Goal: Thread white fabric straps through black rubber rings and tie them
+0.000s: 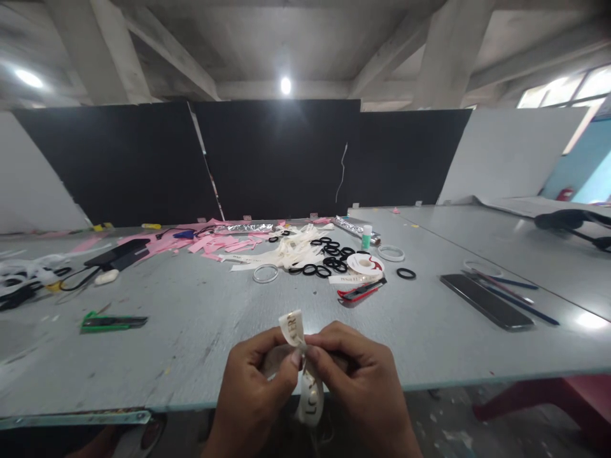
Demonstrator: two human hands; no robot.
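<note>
A cream ribbon with gold lettering (311, 395) is pinched at its gathered middle between my two hands, just over the table's front edge. One end stands up above the fingers and the other hangs below them. My left hand (260, 381) is closed on it with thumb and forefinger. My right hand (356, 375) pinches the same spot from the other side, its thumb almost meeting the left one. Whatever binds the ribbon at the pinch is too small to make out.
Ahead lie cream ribbon strips (291, 248), black rings (331, 257), a ribbon spool (365, 263) and a red cutter (361, 291). A green cutter (114, 322) is at left, a phone (484, 301) at right. Pink strips (210, 243) lie before the black partition (281, 159).
</note>
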